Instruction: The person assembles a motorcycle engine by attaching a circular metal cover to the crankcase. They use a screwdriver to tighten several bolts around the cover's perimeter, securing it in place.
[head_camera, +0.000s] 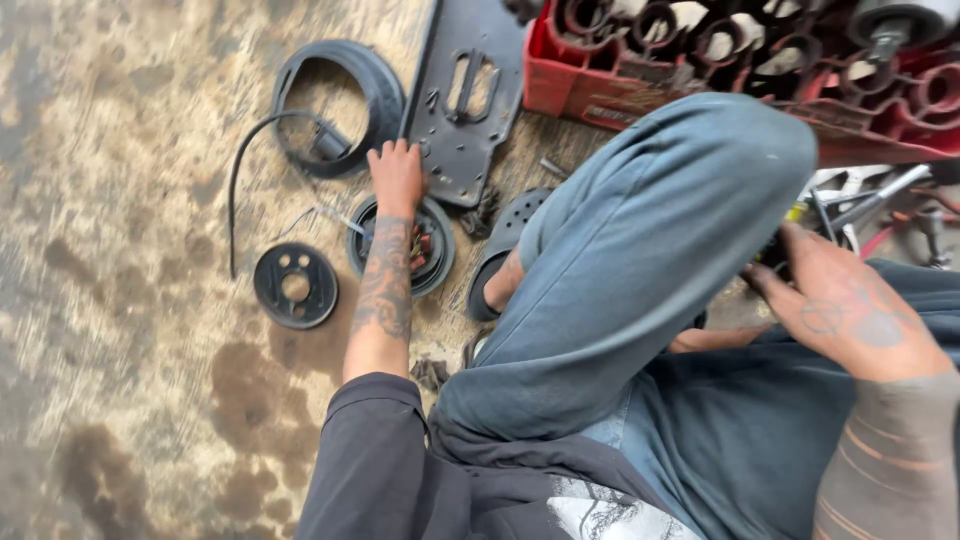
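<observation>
Leftmost we see a small black disc on the floor. Our left hand rests, fingers spread, at the far rim of the round motor part. Far right, our right hand reaches among tools; we cannot tell its grip.

my left hand reaches out flat over the stained floor, fingers spread, resting at the top edge of a round black motor housing that lies open side up, with copper-and-red windings showing inside, partly hidden under my forearm. my right hand is off to the right beside my raised knee, its back facing up, fingers curled toward a dark small part i cannot make out.
</observation>
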